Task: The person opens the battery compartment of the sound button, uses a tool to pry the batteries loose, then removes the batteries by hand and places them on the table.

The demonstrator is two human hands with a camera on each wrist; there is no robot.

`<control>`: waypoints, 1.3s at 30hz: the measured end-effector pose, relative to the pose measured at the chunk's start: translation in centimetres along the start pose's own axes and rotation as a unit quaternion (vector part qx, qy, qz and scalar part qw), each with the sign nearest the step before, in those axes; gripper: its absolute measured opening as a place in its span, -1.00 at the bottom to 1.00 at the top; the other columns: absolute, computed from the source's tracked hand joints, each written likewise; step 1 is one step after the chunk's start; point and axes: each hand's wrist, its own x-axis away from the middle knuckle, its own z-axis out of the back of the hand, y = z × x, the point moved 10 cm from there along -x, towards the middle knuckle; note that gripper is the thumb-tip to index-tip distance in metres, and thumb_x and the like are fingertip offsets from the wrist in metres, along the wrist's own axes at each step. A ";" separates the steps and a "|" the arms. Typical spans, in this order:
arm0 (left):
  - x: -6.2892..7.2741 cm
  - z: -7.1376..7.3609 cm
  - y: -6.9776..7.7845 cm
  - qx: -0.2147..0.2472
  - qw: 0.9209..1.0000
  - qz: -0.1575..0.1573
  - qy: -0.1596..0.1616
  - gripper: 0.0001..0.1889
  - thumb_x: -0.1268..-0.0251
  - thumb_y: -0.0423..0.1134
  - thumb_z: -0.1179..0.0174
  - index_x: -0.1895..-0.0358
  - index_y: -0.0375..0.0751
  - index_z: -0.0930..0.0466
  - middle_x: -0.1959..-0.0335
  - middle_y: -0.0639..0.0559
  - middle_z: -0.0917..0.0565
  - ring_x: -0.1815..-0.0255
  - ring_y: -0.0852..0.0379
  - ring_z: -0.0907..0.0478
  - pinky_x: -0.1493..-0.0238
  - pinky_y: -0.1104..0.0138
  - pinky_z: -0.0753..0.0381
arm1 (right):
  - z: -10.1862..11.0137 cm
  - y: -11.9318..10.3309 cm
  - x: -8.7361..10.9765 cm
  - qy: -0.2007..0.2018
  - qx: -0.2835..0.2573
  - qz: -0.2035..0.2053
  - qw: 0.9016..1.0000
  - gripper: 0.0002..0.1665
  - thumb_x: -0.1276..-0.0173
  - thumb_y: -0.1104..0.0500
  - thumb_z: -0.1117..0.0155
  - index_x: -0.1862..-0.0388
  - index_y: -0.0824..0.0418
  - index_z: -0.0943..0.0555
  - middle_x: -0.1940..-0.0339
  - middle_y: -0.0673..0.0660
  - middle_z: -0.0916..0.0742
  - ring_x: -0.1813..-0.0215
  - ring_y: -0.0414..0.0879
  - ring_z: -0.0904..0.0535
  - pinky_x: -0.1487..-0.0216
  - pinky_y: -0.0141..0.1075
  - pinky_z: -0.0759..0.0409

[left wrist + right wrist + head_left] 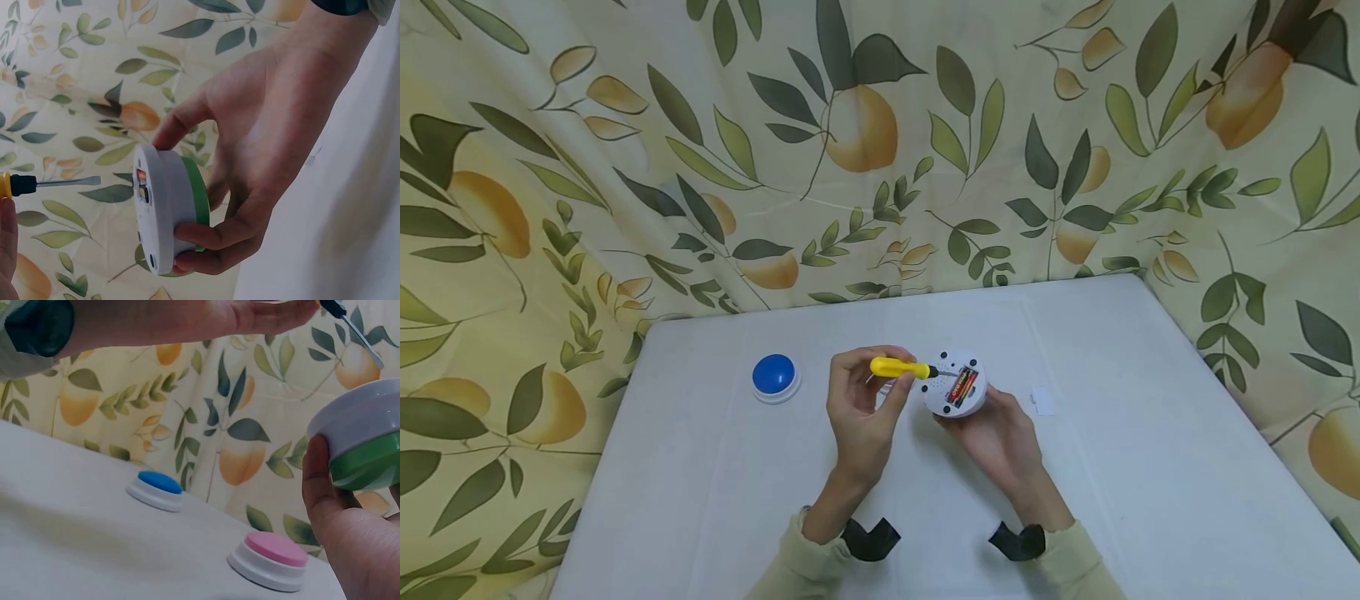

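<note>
My left hand (865, 421) pinches a screwdriver (895, 368) by its yellow handle, its metal shaft pointing right over the underside of a round push button (936, 402). My right hand (1003, 442) grips this button by its sides, with its white base turned up. In its open compartment lie batteries (962, 387) with red and black wrappers, and dark round spots ring the base. The green top (197, 197) shows in the left wrist view. There the screwdriver tip (94, 180) stands apart from the base.
A blue-topped push button (773, 374) stands on the white table (700, 500) to the left. A pink-topped one (276, 549), mostly hidden by my left hand in the head view, stands nearby. Right of my hands lies a small white piece (1042, 400). A fruit-patterned cloth (925, 150) hangs behind.
</note>
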 end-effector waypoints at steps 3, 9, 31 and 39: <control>-0.4 -0.5 -0.5 0.000 1.000 0.010 -0.003 -0.59 -0.38 -0.54 -0.27 -0.17 -0.49 -0.30 -0.05 -0.39 -0.60 -0.14 0.07 -0.66 -0.27 0.32 -0.68 | 0.0 0.2 0.0 0.005 0.000 -0.004 1.000 -0.28 -0.73 -0.06 0.36 -0.75 -0.12 0.23 -0.64 -0.03 -0.21 -0.50 -0.08 -0.35 -0.47 -0.23 -0.49; -0.8 -1.3 -1.8 -0.003 0.999 0.033 -0.014 -0.59 -0.40 -0.50 -0.28 -0.19 -0.43 -0.32 -0.06 -0.34 -0.63 -0.13 0.01 -0.67 -0.25 0.27 -0.69 | -0.2 0.5 0.1 0.007 0.012 -0.009 1.000 -0.31 -0.73 -0.06 0.35 -0.73 -0.11 0.19 -0.59 -0.04 -0.27 -0.47 -0.08 -0.36 -0.47 -0.23 -0.50; -4.9 -2.6 -4.7 -0.022 0.979 0.176 -0.099 -0.57 -0.33 -0.49 -0.35 -0.19 -0.30 -0.43 -0.08 -0.34 -0.72 -0.03 -0.06 -0.72 -0.10 0.33 -0.75 | -0.4 1.7 0.4 -0.024 0.027 -0.058 0.998 -0.29 -0.73 -0.02 0.38 -0.74 -0.13 0.25 -0.64 -0.02 -0.17 -0.54 -0.10 -0.29 -0.50 -0.17 -0.44; -5.9 -3.6 -6.5 -0.011 0.962 0.236 -0.135 -0.53 -0.30 -0.52 -0.36 -0.21 -0.29 -0.42 -0.09 -0.36 -0.70 -0.02 -0.09 -0.77 -0.12 0.23 -0.77 | -0.3 2.2 0.6 -0.019 0.028 -0.086 0.996 -0.24 -0.73 -0.03 0.38 -0.74 -0.15 0.38 -0.67 0.01 -0.06 -0.63 -0.02 -0.07 -0.52 -0.16 -0.43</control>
